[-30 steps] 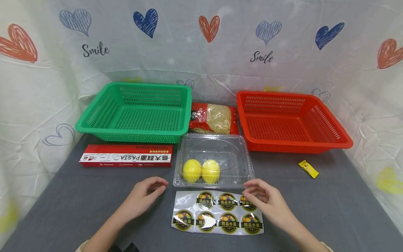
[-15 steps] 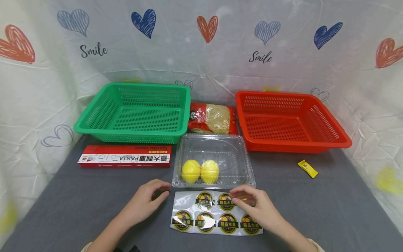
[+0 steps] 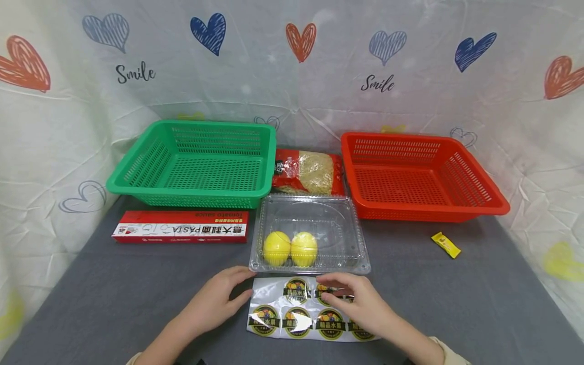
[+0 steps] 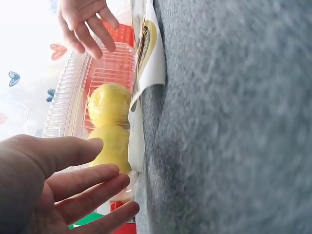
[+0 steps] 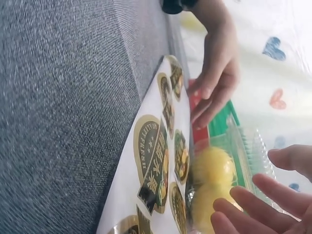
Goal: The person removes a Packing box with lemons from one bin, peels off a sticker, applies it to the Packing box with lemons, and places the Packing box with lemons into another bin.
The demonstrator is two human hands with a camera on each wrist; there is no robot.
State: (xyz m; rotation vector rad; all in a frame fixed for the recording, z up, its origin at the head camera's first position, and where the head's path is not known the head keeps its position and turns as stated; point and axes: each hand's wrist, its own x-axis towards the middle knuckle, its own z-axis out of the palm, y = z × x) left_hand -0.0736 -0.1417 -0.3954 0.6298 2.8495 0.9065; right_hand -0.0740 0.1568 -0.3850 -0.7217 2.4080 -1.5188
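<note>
A white sheet of round fruit stickers (image 3: 297, 320), printed with dark bands, lies before the clear plastic container (image 3: 337, 228). Inside that closed container two round yellow fruits (image 3: 290, 249) sit side by side. My left hand (image 3: 216, 302) is at the sheet's upper left corner, fingers relaxed and slightly spread, holding nothing. Over the upper right of the sheet, my right hand (image 3: 360, 304) hovers with loose fingers and hides some stickers. Both wrist views show the left fingers (image 4: 95, 195) and right fingers (image 5: 258, 202) apart from the fruits, with nothing in them.
Behind stand a green basket (image 3: 191, 193) and a red basket (image 3: 429, 209), with a red bag of noodles (image 3: 315, 172) between them. A pasta box (image 3: 182, 226) lies left of the container. To the right is a small yellow packet (image 3: 446, 245).
My right hand has moved left across the sheet, from its upper right corner towards its middle. My left hand has come slightly right and nearer the sheet. Container and fruits stay put.
</note>
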